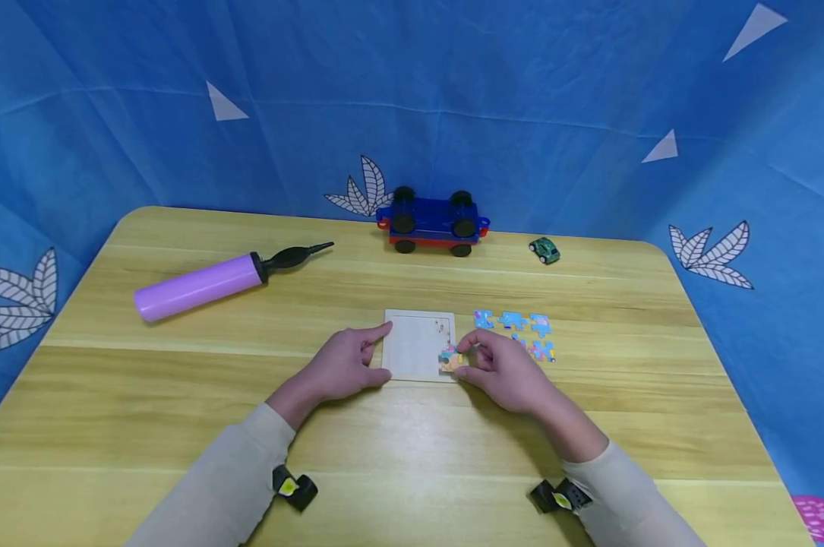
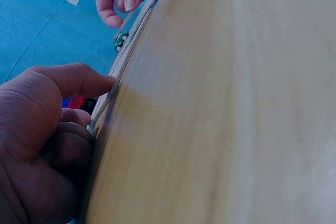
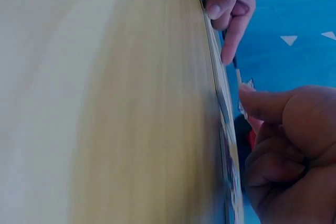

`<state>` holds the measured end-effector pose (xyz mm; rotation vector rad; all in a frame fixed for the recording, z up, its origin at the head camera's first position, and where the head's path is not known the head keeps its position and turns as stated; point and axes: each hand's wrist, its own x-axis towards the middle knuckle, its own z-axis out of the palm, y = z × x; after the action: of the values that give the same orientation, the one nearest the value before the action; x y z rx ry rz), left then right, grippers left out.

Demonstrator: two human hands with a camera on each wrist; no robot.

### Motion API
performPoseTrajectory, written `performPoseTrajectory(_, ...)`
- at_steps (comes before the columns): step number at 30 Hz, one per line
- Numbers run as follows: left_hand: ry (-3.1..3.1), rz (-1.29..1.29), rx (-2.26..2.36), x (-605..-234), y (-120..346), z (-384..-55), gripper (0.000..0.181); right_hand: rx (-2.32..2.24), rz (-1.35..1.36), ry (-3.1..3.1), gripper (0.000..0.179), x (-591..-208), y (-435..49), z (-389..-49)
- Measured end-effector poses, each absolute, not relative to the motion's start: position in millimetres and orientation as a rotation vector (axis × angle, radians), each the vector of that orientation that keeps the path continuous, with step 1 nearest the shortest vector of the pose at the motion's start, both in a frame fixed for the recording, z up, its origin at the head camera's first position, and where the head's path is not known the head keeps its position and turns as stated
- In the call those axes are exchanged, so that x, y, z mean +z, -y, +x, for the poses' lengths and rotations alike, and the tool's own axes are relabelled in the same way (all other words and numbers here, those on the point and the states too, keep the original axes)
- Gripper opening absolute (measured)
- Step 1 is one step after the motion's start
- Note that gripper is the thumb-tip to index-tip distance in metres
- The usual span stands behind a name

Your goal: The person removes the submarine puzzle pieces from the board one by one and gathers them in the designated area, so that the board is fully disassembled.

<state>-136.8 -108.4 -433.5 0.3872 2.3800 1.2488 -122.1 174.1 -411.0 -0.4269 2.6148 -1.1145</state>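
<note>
A pale square puzzle board (image 1: 414, 347) lies flat, with a few small printed marks by its upper right corner. At its left edge my left hand (image 1: 346, 365) touches the board with an outstretched index finger and thumb; the other fingers are bent beneath the palm. My right hand (image 1: 503, 370) pinches a jigsaw piece (image 1: 448, 363), orange with some pink and blue, over the board's lower right corner. The right wrist view shows that piece's edge at the right thumb tip. Several blue jigsaw pieces (image 1: 512, 320) lie right of the board, some partly hidden by the right hand.
A purple hand pump (image 1: 200, 287) with a black nozzle lies at the left of the wooden table (image 1: 179, 425). By the back edge are stacked blue and red toy wagons (image 1: 434, 222), the upper one wheels-up, and a small green toy car (image 1: 544, 250). Blue cloth hangs behind.
</note>
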Motion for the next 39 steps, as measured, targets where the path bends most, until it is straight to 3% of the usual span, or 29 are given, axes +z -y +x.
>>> performPoseTrajectory(39, -2.375, 0.358, 1.255, -434, 107, -136, 0.079, -1.218, -0.336, -2.648, 0.021, -417, -285, -94)
